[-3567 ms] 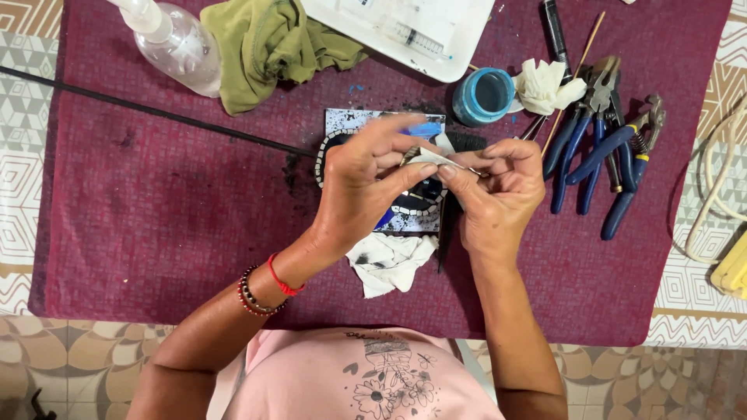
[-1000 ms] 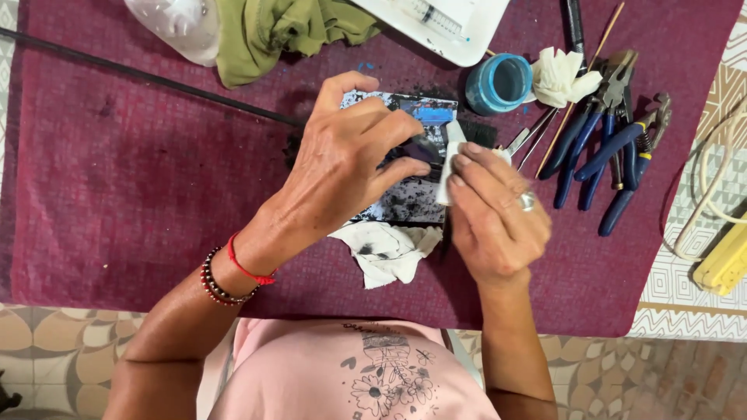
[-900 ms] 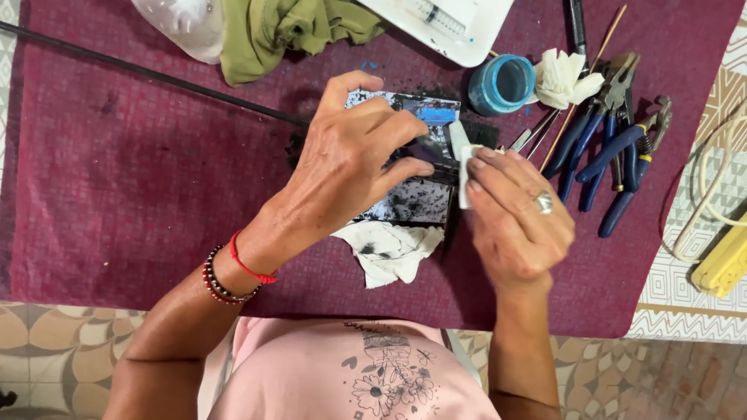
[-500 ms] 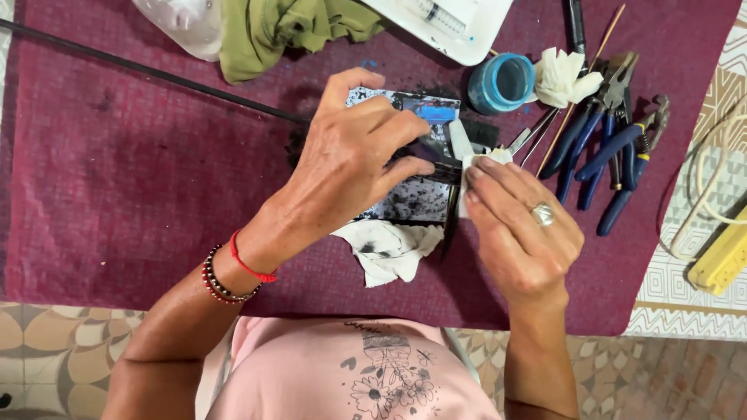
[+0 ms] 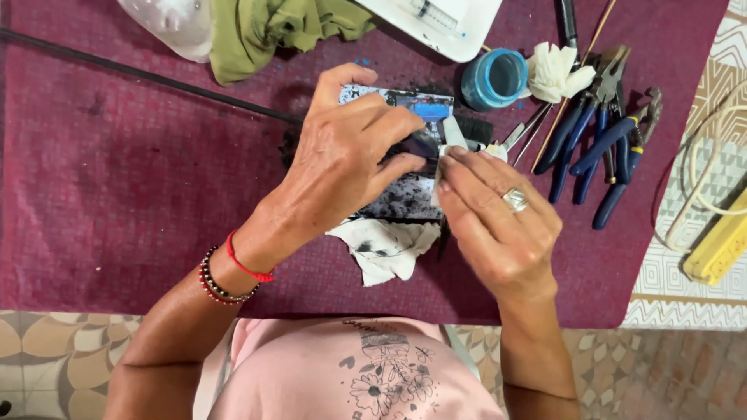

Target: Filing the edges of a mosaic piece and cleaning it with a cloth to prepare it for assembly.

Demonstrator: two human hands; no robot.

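While both hands work at table centre:
Left hand (image 5: pixel 342 155): clamped on a small black part (image 5: pixel 416 144).
Right hand (image 5: pixel 498 225): fingers pinched on a white wipe (image 5: pixel 450 138) against it.
Blue cup (image 5: pixel 493 78): one o'clock, contents unclear.
White tray (image 5: pixel 459 27): twelve o'clock, syringe (image 5: pixel 428 11) inside.

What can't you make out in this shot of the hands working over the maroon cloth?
- Head view: the dark object under the left hand is mostly covered by that hand.
- The white scrap at the right hand is partly hidden by fingers.
- The clear bottle and white tray are cut off by the top edge.
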